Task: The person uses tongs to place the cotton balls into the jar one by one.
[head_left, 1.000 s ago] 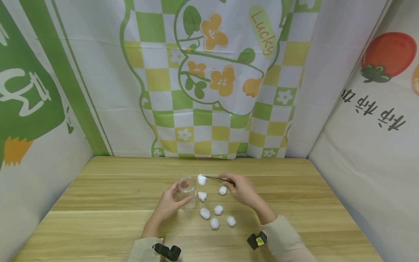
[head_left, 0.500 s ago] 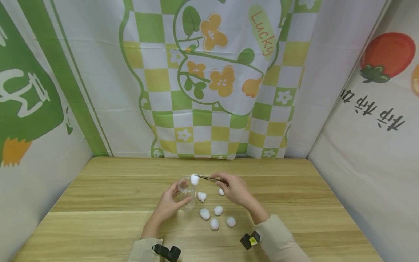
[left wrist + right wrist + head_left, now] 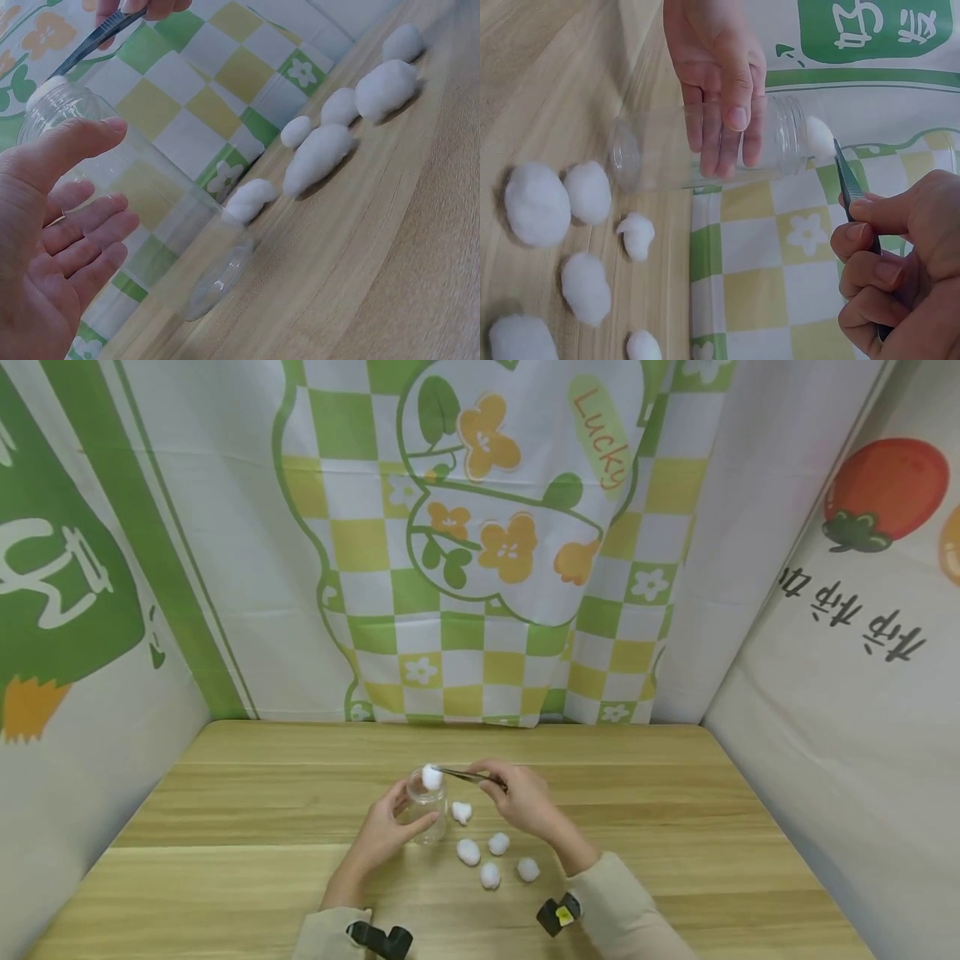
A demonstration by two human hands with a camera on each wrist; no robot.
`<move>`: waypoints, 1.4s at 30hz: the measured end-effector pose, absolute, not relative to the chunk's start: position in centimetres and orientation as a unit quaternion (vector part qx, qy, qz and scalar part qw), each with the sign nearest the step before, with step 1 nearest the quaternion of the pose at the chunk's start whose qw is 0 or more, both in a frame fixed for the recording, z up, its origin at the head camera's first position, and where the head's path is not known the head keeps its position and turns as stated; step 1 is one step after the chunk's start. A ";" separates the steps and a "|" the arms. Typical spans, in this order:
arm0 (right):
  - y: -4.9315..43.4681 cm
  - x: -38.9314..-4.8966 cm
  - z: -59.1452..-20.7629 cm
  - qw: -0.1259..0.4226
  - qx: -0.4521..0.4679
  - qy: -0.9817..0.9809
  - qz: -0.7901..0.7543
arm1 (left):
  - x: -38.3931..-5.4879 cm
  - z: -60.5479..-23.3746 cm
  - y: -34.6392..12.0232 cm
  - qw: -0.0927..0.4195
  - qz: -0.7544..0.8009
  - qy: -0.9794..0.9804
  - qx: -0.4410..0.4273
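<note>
A clear jar (image 3: 431, 831) stands upright on the table, and my left hand (image 3: 384, 831) grips it with the thumb on the near side and fingers around the far side. My right hand (image 3: 522, 795) pinches dark metal tweezers (image 3: 847, 180), which hold a white cotton ball (image 3: 820, 137) at their tips. That cotton ball is at the jar's open mouth, partly within the rim in the right wrist view. Through the jar wall (image 3: 165, 202) no cotton shows lower down. A ragged cotton ball (image 3: 461, 812) lies just right of the jar.
Several more cotton balls (image 3: 490, 875) lie on the wooden table (image 3: 247, 877) right of the jar and nearer the person. A checked, printed curtain (image 3: 450, 635) hangs behind the table's far edge, with printed cloth walls at both sides.
My right hand has moved left, carrying the cotton ball in the tweezers from right of the jar to its mouth. My left hand and the jar have stayed in place.
</note>
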State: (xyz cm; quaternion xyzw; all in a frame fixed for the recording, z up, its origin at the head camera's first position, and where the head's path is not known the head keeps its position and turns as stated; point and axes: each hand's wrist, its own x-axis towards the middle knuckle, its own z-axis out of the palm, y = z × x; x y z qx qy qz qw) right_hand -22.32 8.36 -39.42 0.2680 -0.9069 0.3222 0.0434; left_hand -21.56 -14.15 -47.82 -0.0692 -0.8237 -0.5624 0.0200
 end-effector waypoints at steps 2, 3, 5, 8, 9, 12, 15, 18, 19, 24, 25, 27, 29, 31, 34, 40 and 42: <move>8.3 -22.3 -39.5 0.042 0.276 -0.906 0.317 | -21.6 -47.8 -14.1 0.018 -0.565 -0.823 -0.066; 8.3 -22.3 -39.6 0.041 0.280 -0.906 0.315 | -21.6 -47.8 -14.1 0.018 -0.564 -0.823 -0.066; 8.3 -22.2 -39.7 0.036 0.287 -0.905 0.312 | -21.6 -47.8 -14.2 0.017 -0.562 -0.825 -0.064; 8.4 -22.2 -39.8 0.024 0.289 -0.903 0.318 | -21.6 -47.8 -14.2 0.014 -0.563 -0.824 -0.061; 8.5 -22.2 -39.9 0.020 0.287 -0.902 0.321 | -21.6 -47.8 -14.2 0.013 -0.562 -0.824 -0.061; 8.7 -22.1 -40.0 0.013 0.284 -0.901 0.328 | -21.6 -47.8 -14.2 0.010 -0.565 -0.823 -0.060; 9.2 -22.0 -40.1 0.008 0.279 -0.901 0.331 | -21.6 -47.8 -14.2 0.011 -0.562 -0.825 -0.066; 9.6 -21.8 -40.2 0.006 0.273 -0.903 0.332 | -21.6 -47.8 -14.2 0.012 -0.559 -0.826 -0.068; 9.7 -21.8 -40.2 0.003 0.271 -0.903 0.332 | -21.6 -47.8 -14.2 0.014 -0.558 -0.827 -0.069; 10.3 -21.8 -40.4 -0.004 0.270 -0.904 0.332 | -21.6 -47.9 -14.2 0.016 -0.563 -0.823 -0.073; 10.4 -21.8 -40.4 -0.006 0.271 -0.903 0.334 | -21.6 -47.9 -14.2 0.016 -0.564 -0.822 -0.075; 10.7 -21.8 -40.6 -0.006 0.273 -0.901 0.338 | -21.6 -47.9 -14.2 0.017 -0.568 -0.819 -0.081; 11.0 -21.8 -40.9 -0.005 0.274 -0.899 0.342 | -21.7 -48.0 -14.2 0.019 -0.567 -0.819 -0.086; 11.3 -21.8 -41.1 -0.007 0.269 -0.899 0.346 | -21.7 -48.0 -14.2 0.021 -0.565 -0.820 -0.091; 11.7 -21.8 -41.2 -0.012 0.261 -0.899 0.352 | -21.7 -48.1 -14.3 0.021 -0.562 -0.821 -0.094; 12.4 -21.7 -41.3 -0.012 0.254 -0.901 0.352 | -21.6 -48.0 -14.2 0.016 -0.561 -0.823 -0.091; 12.6 -21.7 -41.5 -0.008 0.255 -0.902 0.349 | -21.6 -48.0 -14.2 0.017 -0.561 -0.823 -0.093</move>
